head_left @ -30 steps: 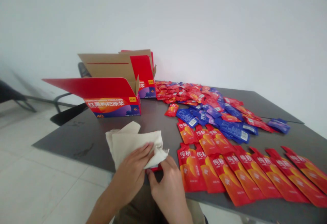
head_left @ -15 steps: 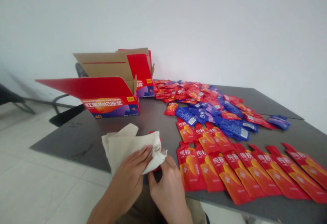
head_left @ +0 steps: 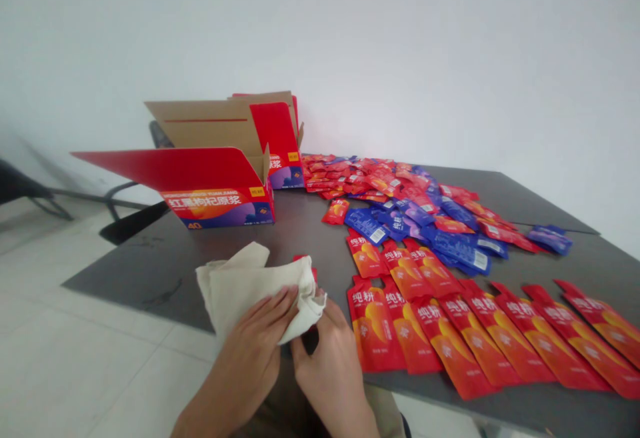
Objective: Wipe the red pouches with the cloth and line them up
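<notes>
A folded cream cloth (head_left: 245, 291) is in my left hand (head_left: 260, 331), whose fingers press it down from above. A red pouch (head_left: 313, 270) lies beneath the cloth, with only a sliver of its top showing. My right hand (head_left: 327, 351) is closed at the cloth's right edge, its thumb bent underneath. It seems to grip the pouch there, though the cloth hides most of the contact. Just right of that hand, red pouches with orange fruit prints (head_left: 377, 331) lie in overlapping rows, fronts up.
An open red and blue carton (head_left: 220, 208) stands at the left of the dark table (head_left: 185, 258), another carton (head_left: 285, 175) behind it. Mixed red pouches (head_left: 370, 175) and blue pouches (head_left: 457, 248) are heaped toward the wall. Black chairs (head_left: 133, 225) stand left of the table.
Both hands stay in nearly the same place, with the cloth shifting slightly. The red patch seen between cloth and right hand is now covered. The camera view has moved a little.
</notes>
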